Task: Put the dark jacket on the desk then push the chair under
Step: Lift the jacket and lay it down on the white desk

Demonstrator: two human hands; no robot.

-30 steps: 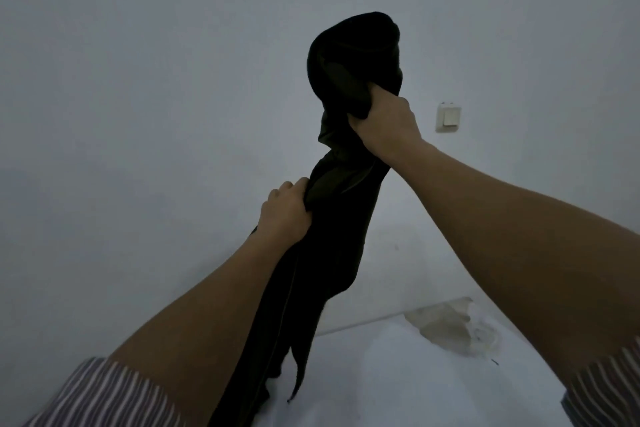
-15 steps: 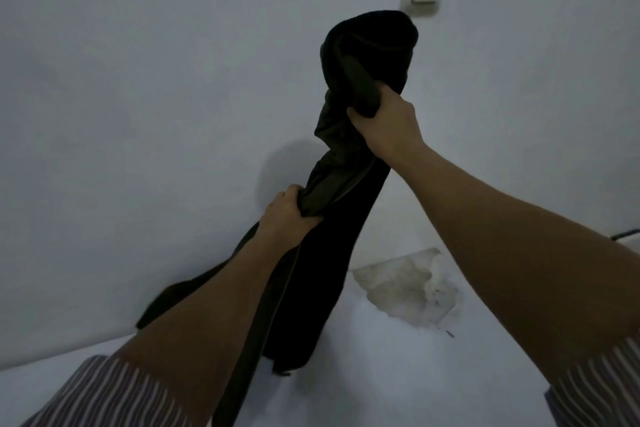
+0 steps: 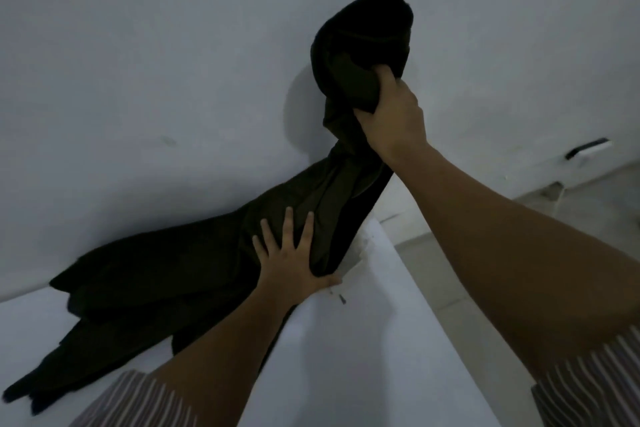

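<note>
The dark jacket [image 3: 194, 274] lies spread over the white desk [image 3: 363, 357] along the wall, its lower part flat on the left. My right hand [image 3: 391, 118] is shut on the jacket's bunched upper end and holds it up against the wall. My left hand [image 3: 291, 253] rests flat on the jacket's middle with the fingers spread, holding nothing. The chair is not in view.
A pale wall [image 3: 138, 80] rises directly behind the desk. The desk's right edge runs diagonally at the right, with tiled floor [image 3: 571, 218] beyond it. A small dark object [image 3: 587, 148] sits low on the wall at the far right.
My left hand let go of the jacket and now lies open on it. The jacket's lower part dropped and spread over the desk. My view tilted down and left.
</note>
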